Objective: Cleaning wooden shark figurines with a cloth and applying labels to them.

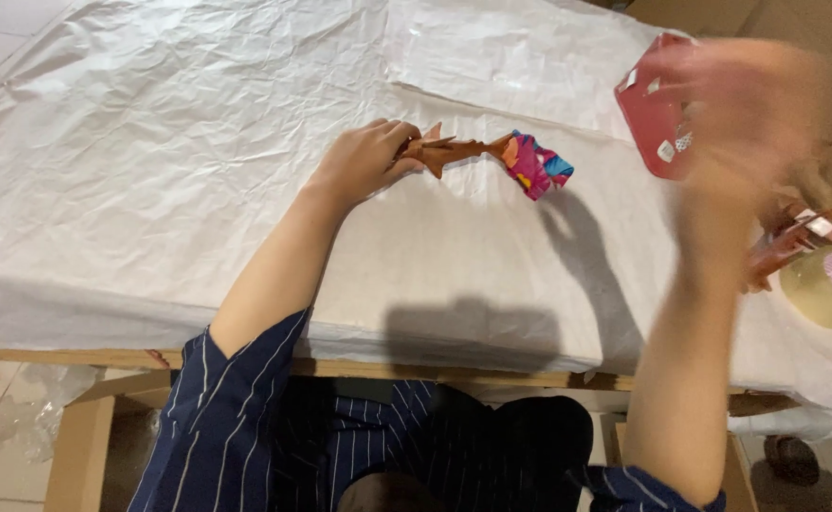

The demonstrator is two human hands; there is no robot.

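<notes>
Item: brown folded-paper figure [446, 152], slim, with pointed fins or limbs, lying flat near the middle of the table; one end carries a bright pink, blue and orange patterned paper piece [537, 165]. Left hand [364, 161]: fingers curled closed around the figure's plain end, pressing it to the surface. Right hand [752, 114]: raised above the table's right side, motion-blurred; whether it is spread or closed cannot be told. Behind it, a red glossy packet [648, 118], partly hidden. Far right: roll of clear tape [828, 284], more brown paper pieces [795, 237]. Surface: crinkled white paper sheet [198, 142] covering a wooden table [84, 358].
</notes>
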